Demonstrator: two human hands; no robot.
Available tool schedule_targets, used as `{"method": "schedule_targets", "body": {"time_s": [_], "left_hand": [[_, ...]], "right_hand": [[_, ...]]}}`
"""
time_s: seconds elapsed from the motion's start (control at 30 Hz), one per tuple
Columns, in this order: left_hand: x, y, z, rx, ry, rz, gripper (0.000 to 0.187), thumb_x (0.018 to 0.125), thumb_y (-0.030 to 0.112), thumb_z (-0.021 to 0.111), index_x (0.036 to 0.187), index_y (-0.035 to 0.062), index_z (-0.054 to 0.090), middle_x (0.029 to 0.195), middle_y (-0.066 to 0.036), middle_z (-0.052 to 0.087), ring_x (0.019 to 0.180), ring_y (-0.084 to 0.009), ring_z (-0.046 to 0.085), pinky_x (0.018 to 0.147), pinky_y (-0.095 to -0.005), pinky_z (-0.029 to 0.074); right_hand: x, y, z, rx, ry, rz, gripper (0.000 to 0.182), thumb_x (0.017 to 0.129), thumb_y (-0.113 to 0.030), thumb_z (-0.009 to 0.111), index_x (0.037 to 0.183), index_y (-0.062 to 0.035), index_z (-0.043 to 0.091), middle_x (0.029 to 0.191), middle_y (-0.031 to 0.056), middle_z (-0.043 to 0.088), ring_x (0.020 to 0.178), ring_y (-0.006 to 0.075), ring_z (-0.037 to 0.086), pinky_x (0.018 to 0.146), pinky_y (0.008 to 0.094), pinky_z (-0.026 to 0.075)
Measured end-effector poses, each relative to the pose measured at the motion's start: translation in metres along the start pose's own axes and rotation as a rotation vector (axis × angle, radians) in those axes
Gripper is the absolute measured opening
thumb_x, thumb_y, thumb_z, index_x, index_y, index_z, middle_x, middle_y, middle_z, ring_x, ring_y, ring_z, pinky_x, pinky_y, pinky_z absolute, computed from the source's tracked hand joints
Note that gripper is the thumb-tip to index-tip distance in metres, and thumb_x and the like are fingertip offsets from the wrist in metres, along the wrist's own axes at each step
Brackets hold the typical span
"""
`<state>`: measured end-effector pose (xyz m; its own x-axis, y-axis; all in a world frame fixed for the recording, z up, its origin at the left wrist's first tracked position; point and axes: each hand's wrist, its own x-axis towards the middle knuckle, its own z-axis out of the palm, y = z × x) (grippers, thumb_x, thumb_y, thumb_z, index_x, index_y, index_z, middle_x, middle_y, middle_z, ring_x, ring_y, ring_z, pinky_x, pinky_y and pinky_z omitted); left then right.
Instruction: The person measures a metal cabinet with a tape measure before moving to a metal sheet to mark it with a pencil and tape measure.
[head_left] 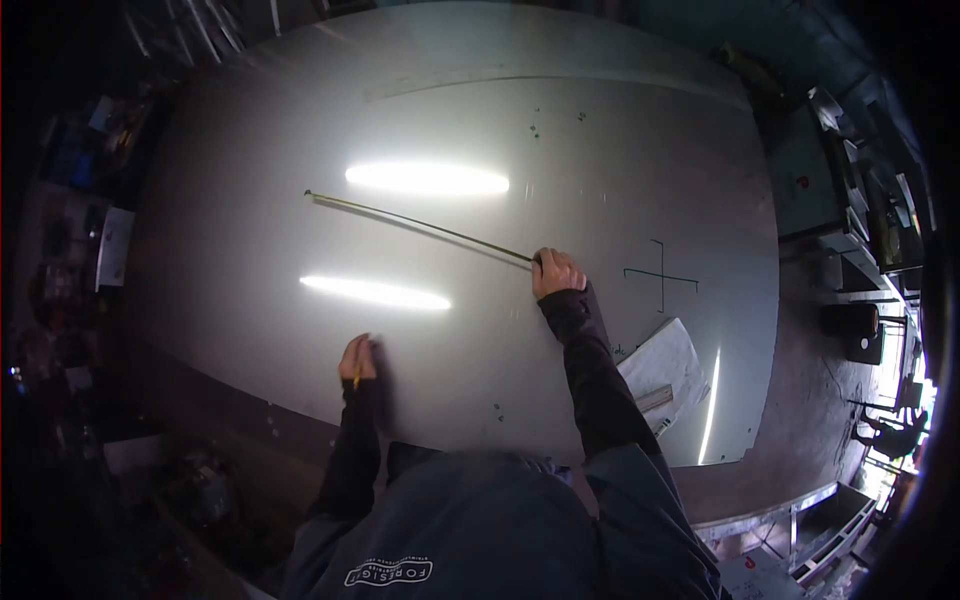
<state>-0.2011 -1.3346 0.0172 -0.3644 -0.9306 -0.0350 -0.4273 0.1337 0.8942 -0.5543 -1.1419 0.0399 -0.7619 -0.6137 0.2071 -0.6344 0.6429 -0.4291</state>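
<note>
A large shiny metal sheet [560,140] fills the view. My right hand [555,272] grips the near end of a thin tape measure blade [420,222], which stretches up and left across the sheet to its hooked tip. My left hand [358,358] rests on the sheet nearer me, closed around a small yellow pencil [356,380] with its tip on the metal. A cross [661,275] is drawn on the sheet to the right of my right hand.
Folded white paper [662,368] lies on the sheet by my right forearm. Two lamp reflections glare on the metal. Cluttered shelves stand at the left, machinery and a chair at the right edge. The sheet's near edge runs past my body.
</note>
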Motion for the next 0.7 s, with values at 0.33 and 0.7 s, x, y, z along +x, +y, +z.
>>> {"method": "schedule_targets", "body": {"time_s": [0.33,0.7], "left_hand": [[-0.046,-0.030,-0.106,0.186,0.288,0.226,0.014,0.092,0.008,0.051,0.099,0.0004,0.061,0.093,-0.011,0.059,0.074,-0.0182,0.059,0.067,-0.0291,0.049],[-0.015,-0.081,-0.131,0.047,0.100,0.458,0.012,0.083,0.011,0.059,0.087,0.0027,0.053,0.078,-0.006,0.052,0.069,-0.0144,0.053,0.064,-0.0273,0.046]], "right_hand": [[-0.148,-0.029,-0.023,0.194,-0.225,0.304,0.020,0.088,-0.027,0.053,0.101,-0.0146,0.063,0.084,0.0153,0.067,0.079,0.0375,0.065,0.070,0.0473,0.051],[-0.352,-0.109,-0.024,0.676,-0.199,0.596,0.015,0.090,-0.012,0.053,0.090,-0.0011,0.064,0.062,0.0045,0.061,0.055,0.0121,0.057,0.053,0.0281,0.045]]}}
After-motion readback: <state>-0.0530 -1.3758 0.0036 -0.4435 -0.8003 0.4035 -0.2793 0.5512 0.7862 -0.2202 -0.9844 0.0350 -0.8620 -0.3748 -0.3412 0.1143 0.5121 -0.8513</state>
